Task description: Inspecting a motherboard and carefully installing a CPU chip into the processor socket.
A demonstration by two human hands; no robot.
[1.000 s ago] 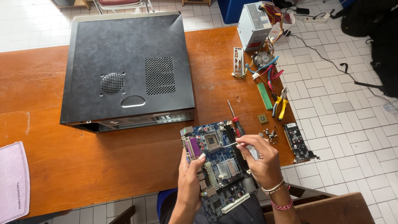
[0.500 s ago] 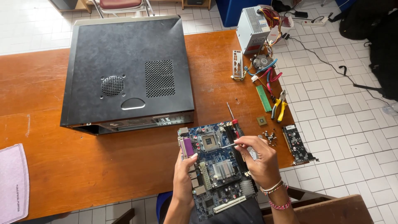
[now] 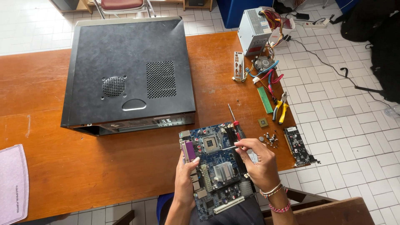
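Note:
A blue motherboard (image 3: pixel 216 166) lies at the near edge of the wooden table (image 3: pixel 104 166), partly over the edge. My left hand (image 3: pixel 186 179) grips its left side by the rear ports. My right hand (image 3: pixel 258 160) rests on the board's right side, and its fingertips pinch a thin metal lever (image 3: pixel 229 147) next to the open processor socket (image 3: pixel 210 143). A red-handled screwdriver (image 3: pixel 235 123) lies just beyond the board.
A black computer case (image 3: pixel 129 71) lies on its side behind the board. To the right are a power supply (image 3: pixel 254 29), a cooler fan (image 3: pixel 263 63), a port shield (image 3: pixel 238 66), a green memory stick (image 3: pixel 264 100), yellow pliers (image 3: pixel 281 108), a processor chip (image 3: pixel 263 122), loose screws (image 3: pixel 273 138) and an expansion card (image 3: pixel 298 146).
My left hand and the board have shifted slightly to the left. My right hand keeps its pinch on the lever by the socket.

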